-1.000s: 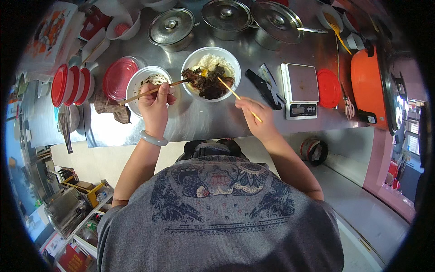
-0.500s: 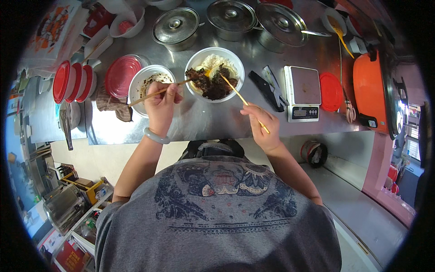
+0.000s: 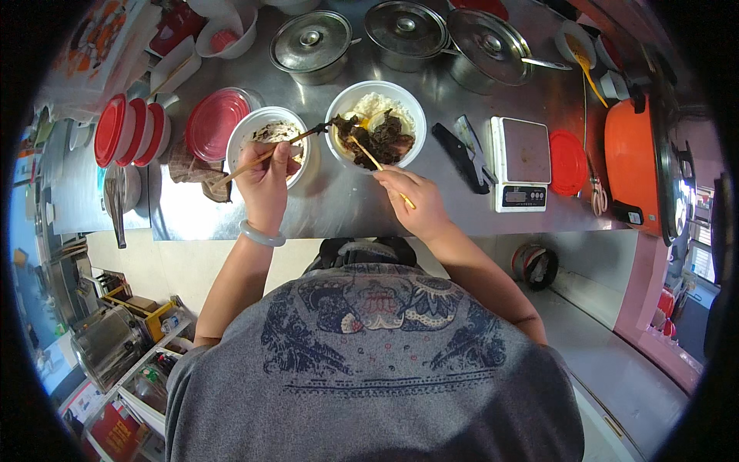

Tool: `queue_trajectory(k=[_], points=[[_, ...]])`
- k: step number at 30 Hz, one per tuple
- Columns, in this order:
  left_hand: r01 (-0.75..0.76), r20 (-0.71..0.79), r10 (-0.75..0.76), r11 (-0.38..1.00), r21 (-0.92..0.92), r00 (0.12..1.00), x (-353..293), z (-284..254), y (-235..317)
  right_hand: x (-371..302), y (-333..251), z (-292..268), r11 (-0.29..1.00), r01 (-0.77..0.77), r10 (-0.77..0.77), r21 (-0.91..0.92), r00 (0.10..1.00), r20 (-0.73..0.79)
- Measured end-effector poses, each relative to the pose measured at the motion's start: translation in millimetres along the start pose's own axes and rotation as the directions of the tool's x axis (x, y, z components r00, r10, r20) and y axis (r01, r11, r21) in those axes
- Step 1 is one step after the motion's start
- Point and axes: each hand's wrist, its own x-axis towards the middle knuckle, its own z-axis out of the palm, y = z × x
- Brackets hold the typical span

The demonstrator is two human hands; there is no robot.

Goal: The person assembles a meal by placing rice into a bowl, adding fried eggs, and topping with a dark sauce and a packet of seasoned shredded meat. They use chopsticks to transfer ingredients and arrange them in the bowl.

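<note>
My left hand [image 3: 263, 185] is closed round a wooden chopstick [image 3: 242, 171] and hovers over a white bowl [image 3: 232, 151] with dark smears inside. Dark food [image 3: 322, 128] clings to that chopstick's far end, at the left rim of a second white bowl [image 3: 420, 115]. This bowl holds white rice [image 3: 377, 102], what looks like egg, and dark shredded food [image 3: 385, 142]. Pinched in my right hand [image 3: 419, 202] is another chopstick [image 3: 366, 152], its tip in the dark food. The fingers of my right hand are close to the bowl's near rim.
Lidded metal pots [image 3: 309, 46] line the back. To the right lie black-handled scissors or tongs [image 3: 459, 156], a kitchen scale [image 3: 521, 154], a red lid [image 3: 567, 162] and a large orange cooker [image 3: 633, 165]. Red-lidded tubs [image 3: 113, 131] and a brown cloth [image 3: 192, 165] are at the left.
My right hand has moved left toward the bowl, its chopstick tip shifting left through the food. My left hand has drawn slightly left and nearer me; dark food now shows on its chopstick.
</note>
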Motion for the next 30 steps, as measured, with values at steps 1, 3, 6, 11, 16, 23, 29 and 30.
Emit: queue_trajectory(k=[1,3,6,11,16,23,29,30], points=[[0.014,-0.002,-0.014,1.000,-0.006,1.000,0.2,1.6,-0.6,-0.9,-2.1,-1.0,1.000,0.014,-0.014,0.002,1.000,-0.020],[0.035,0.023,-0.035,0.999,-0.019,0.999,1.2,6.9,-2.6,-2.5,-8.2,-4.5,0.999,-0.026,0.027,0.029,0.999,-0.037],[0.099,0.061,-0.097,0.995,-0.030,0.993,1.5,17.4,-4.4,-7.0,-20.3,-17.3,0.990,-0.102,0.111,0.097,0.990,-0.089],[0.150,0.094,-0.146,0.988,-0.037,0.985,0.2,36.0,-0.8,-14.1,-27.7,-38.6,0.997,0.076,-0.075,0.007,0.992,-0.100],[0.397,-0.018,-0.422,0.865,-0.308,0.906,2.5,50.1,-0.5,-16.5,-16.4,-27.9,0.995,0.068,-0.072,-0.076,0.996,-0.046],[0.468,-0.065,-0.529,0.795,-0.386,0.846,0.7,47.6,-5.4,-35.0,-1.9,-24.7,0.988,0.102,-0.098,-0.119,0.994,0.039],[0.391,-0.053,-0.466,0.795,-0.463,0.883,-2.1,32.8,-7.7,-34.0,-2.9,-25.8,0.999,-0.002,-0.004,-0.050,0.993,-0.117],[0.344,-0.119,-0.411,0.864,-0.367,0.904,-3.6,24.8,-8.1,-31.0,-7.6,-25.5,0.999,-0.029,0.025,-0.042,0.994,-0.105]])
